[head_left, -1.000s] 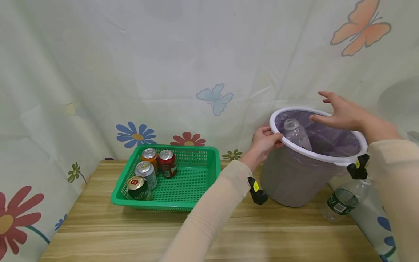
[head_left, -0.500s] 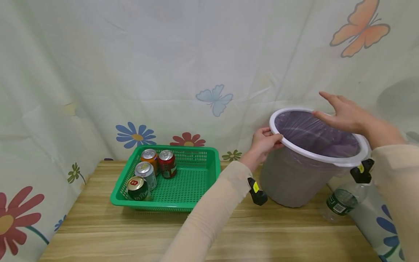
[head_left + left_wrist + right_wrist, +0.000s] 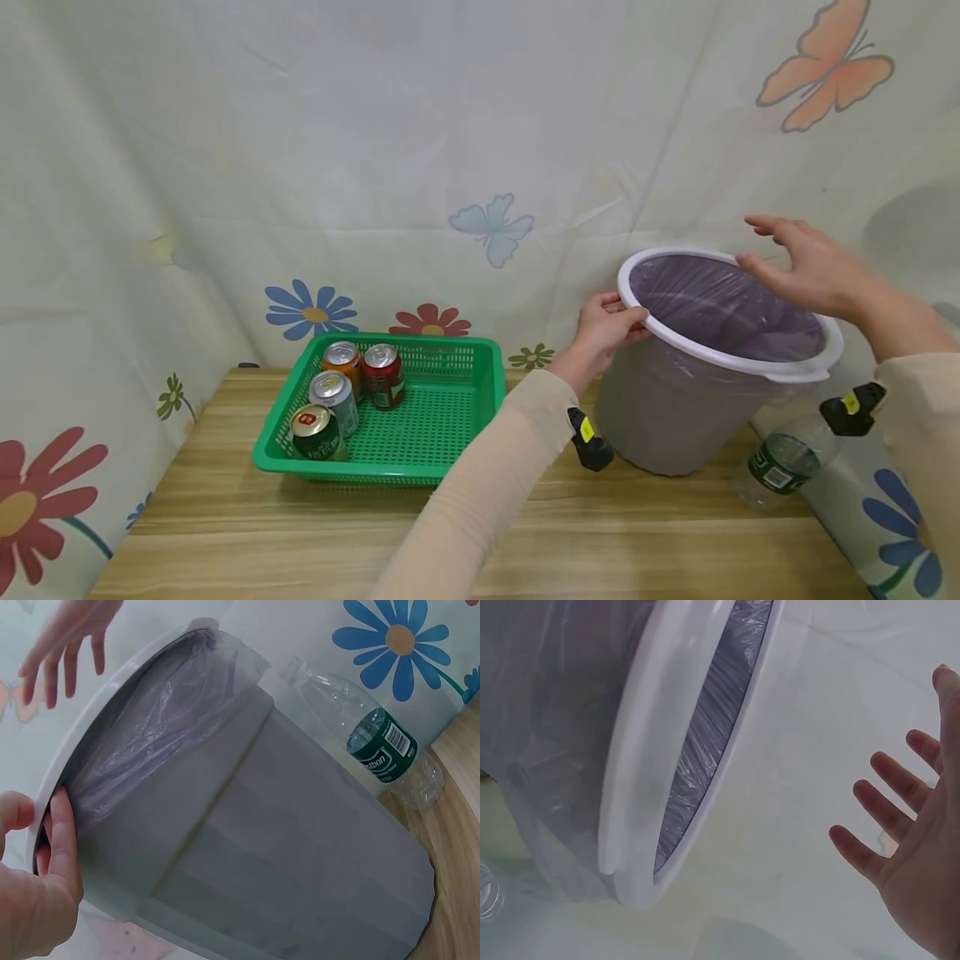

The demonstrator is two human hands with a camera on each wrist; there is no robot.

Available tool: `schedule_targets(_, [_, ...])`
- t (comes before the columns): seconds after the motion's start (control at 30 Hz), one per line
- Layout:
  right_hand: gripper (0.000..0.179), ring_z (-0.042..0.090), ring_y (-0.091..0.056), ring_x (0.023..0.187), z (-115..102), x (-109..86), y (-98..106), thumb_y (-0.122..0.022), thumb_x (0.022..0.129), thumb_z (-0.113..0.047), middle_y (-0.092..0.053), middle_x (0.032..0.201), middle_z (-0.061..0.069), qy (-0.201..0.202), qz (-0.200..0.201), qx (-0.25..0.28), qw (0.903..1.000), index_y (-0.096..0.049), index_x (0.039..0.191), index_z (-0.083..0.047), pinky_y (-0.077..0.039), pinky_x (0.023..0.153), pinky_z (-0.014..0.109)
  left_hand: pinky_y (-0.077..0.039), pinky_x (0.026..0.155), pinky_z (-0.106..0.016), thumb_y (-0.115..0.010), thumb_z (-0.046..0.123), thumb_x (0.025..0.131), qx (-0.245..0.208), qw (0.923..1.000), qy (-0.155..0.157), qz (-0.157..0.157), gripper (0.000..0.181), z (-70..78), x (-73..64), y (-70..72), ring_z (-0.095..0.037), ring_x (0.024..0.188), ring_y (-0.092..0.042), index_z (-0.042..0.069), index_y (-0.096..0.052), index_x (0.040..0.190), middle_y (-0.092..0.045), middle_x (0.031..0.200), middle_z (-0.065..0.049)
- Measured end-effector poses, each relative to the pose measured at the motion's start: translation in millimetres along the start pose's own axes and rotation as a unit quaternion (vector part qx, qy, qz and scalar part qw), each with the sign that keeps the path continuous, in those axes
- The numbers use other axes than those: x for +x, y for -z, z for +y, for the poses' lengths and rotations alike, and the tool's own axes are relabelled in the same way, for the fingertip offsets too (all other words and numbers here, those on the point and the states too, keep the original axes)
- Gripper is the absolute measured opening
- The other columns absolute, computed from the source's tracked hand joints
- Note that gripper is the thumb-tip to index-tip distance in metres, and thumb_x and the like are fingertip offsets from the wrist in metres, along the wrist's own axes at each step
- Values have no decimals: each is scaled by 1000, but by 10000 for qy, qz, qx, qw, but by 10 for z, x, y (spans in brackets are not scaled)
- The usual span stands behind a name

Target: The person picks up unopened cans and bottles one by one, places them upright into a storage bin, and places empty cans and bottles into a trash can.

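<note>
A grey trash bin (image 3: pixel 667 417) with a white rim ring (image 3: pixel 705 354) and a thin purplish liner bag (image 3: pixel 720 308) stands at the right of the table. My left hand (image 3: pixel 606 329) pinches the rim on its left side, thumb outside and fingers curled under the ring, as the left wrist view shows. Above the far right part of the rim hovers my right hand (image 3: pixel 813 267), fingers spread and holding nothing. To the right of the bin stands a clear plastic bottle (image 3: pixel 787 462) with a green label, partly behind the right wrist camera. The bin's bottom is hidden from view.
Left on the wooden table (image 3: pixel 315 533) sits a green plastic basket (image 3: pixel 420 475) with several drink cans (image 3: pixel 385 379) grouped in its left half. A patterned curtain (image 3: pixel 375 167) hangs behind and along both sides.
A clear bottle visible inside the bin's mouth one second ago dropped out of sight. My right hand moved slightly right, away from the opening. The left hand stayed on the rim.
</note>
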State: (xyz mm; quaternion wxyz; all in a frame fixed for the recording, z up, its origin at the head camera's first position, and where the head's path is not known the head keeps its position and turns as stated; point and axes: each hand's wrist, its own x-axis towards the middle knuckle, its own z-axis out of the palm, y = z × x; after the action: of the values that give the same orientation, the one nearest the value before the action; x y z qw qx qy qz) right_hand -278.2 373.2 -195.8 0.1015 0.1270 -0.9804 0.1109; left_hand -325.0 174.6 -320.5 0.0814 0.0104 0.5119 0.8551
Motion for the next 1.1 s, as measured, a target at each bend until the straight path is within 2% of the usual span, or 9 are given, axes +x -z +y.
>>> schedule_targets(0.47, [47,43,-47,104,-24,-163,-42,-47,95,-28,-48,123,26,378,852,-232,9954,-42,131,2,-38,81,57,-57,68,-37,-65,-11,73,-10,10000,-12,51,34,-1,1,-29,-17,59,-58,5,-54,101,-61,76,-6])
schedule_targets(0.8, [25,35,-59,82,-17,-262,-123,-57,87,-12,-61,97,19,730,1252,-654,9873,-56,108,2,-46,69,53,-57,66,-35,-65,-11,73,-10,10000,5,47,34,-7,9,-31,-16,59,-59,6,-54,101,-61,77,-6])
schedule_targets(0.93, [21,28,-58,72,-5,-310,-154,-62,84,-9,-62,85,13,874,1425,-818,9825,-59,102,1,-48,61,43,-57,66,-35,-65,-11,73,-8,10000,-16,26,34,-15,17,-32,-16,59,-59,6,-54,100,-61,76,-6])
schedule_targets(1.1, [17,11,-48,63,-11,-386,-200,-66,80,-7,-59,75,5,971,1653,-884,9775,-60,94,-2,-41,53,27,-57,66,-36,-65,-11,73,7,10000,-36,44,33,-16,14,-36,-16,59,-58,6,-54,99,-61,76,-6])
